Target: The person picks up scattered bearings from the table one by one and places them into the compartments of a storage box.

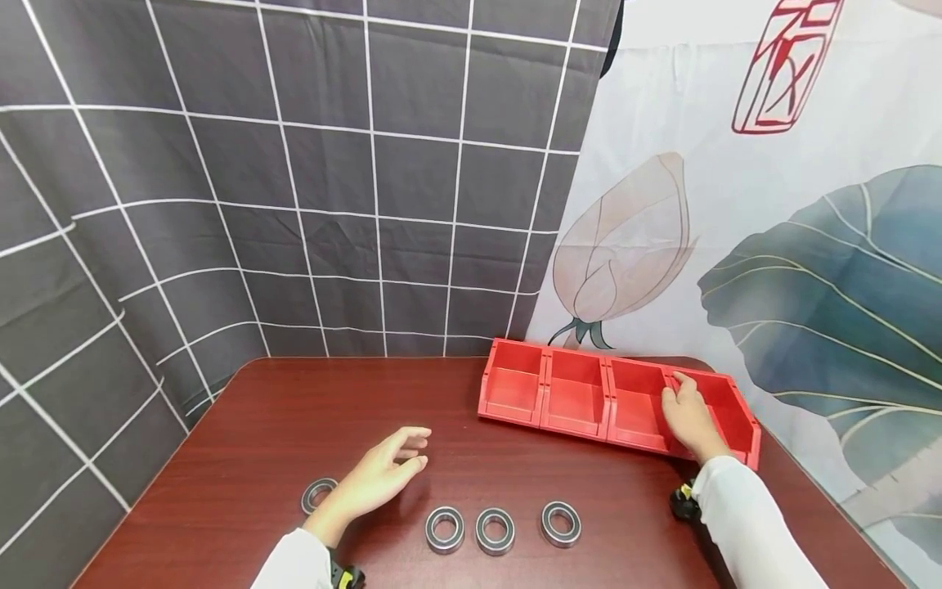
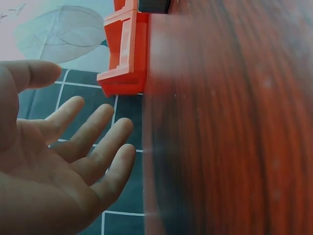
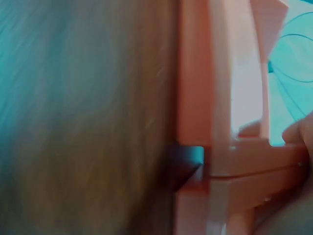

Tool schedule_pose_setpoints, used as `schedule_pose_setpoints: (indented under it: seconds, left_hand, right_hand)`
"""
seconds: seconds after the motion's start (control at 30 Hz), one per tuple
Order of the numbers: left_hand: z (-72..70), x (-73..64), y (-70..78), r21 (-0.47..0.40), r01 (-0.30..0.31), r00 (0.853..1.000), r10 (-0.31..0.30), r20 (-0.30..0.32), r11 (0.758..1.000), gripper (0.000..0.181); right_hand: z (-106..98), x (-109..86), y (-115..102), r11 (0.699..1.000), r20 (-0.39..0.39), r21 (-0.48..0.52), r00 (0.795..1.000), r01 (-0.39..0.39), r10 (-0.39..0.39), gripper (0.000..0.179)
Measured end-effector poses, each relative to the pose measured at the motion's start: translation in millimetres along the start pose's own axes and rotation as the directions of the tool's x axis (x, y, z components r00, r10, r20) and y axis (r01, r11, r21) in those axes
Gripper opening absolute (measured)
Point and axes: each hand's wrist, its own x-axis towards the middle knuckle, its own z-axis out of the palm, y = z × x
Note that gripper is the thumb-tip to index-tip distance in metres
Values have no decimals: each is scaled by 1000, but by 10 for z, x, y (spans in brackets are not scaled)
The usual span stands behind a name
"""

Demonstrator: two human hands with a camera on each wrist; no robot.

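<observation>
My left hand (image 1: 375,478) hovers over the table with its fingers relaxed and nothing in it; its palm and parted fingers show in the left wrist view. Under its wrist, a metal ball bearing (image 1: 312,496) is partly hidden. Three more bearings lie in front of me: one bearing (image 1: 445,530), a middle bearing (image 1: 495,532) and a right one (image 1: 561,524). My right hand (image 1: 692,417) grips the wall between the two rightmost compartments of the red bin row (image 1: 545,417). In the right wrist view, fingers (image 3: 296,134) lie over this wall.
The bin row stands at the table's back right, angled, with several open compartments side by side. The dark red table (image 1: 353,401) ends at a grey grid curtain (image 1: 412,180) and a white floral curtain (image 1: 662,106). Black straps sit on both wrists.
</observation>
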Motion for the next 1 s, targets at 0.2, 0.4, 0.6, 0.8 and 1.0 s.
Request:
schedule_pose_setpoints:
  seconds: [0.2,0.4,0.6,0.8,1.0]
  left_hand:
    - [-26,-4,2,4,-17,1000,17,22,1000,38]
    - [-39,-31,-17,23,-25,999,25,29,999,37]
    - [-38,-30,-7,19,-17,999,16,45,1000,38]
    - [-37,-37,4,22,-6,996,4,84,1000,39]
    - [-23,-40,-2,60,6,997,-11,77,998,39]
  right_hand:
    - [38,82,-111,1000,80,21,997,7,-8,65]
    - [77,110,-163,1000,124,-15,992,13,-11,66]
    - [170,143,-237,1000,128,-15,992,12,-10,66]
    - [308,178,-322,999,129,-17,991,40,-37,64]
    - [444,232,-430,999,119,5,992,50,-51,62]
